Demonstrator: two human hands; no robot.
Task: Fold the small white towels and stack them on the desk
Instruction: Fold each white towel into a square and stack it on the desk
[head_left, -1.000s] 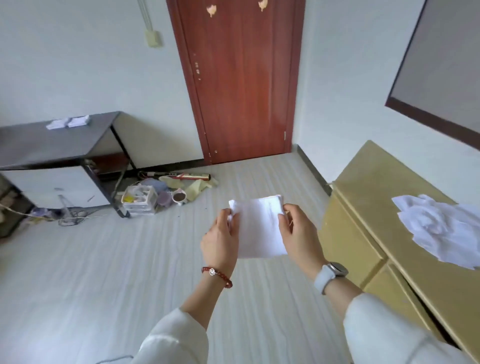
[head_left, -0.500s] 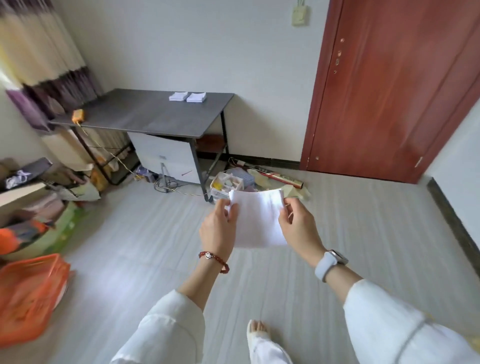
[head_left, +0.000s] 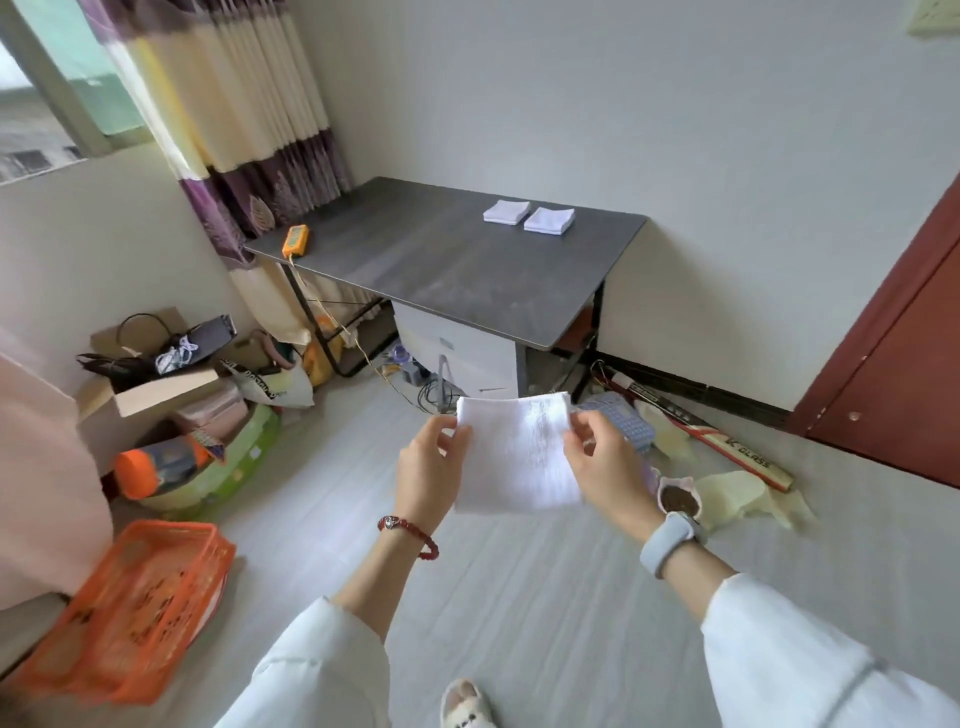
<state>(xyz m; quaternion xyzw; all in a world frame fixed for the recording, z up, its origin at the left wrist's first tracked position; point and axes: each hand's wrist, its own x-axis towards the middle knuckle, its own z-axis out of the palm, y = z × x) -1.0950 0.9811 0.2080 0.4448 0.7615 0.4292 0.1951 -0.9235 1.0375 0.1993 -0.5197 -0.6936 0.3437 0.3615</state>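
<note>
Towel (head_left: 517, 452) hangs between both hands, well short of the desk (head_left: 447, 270): left hand (head_left: 431, 467) and right hand (head_left: 602, 457) each pinch a top corner, likely keeping the fold flat for carrying. Two stacks (head_left: 530, 215) wait at the far right.

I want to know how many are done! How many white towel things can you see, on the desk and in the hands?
Folded towel piles on the desk: 2, left pile and right pile
Towel held by left hand and right hand: 1
Total: 3
</note>
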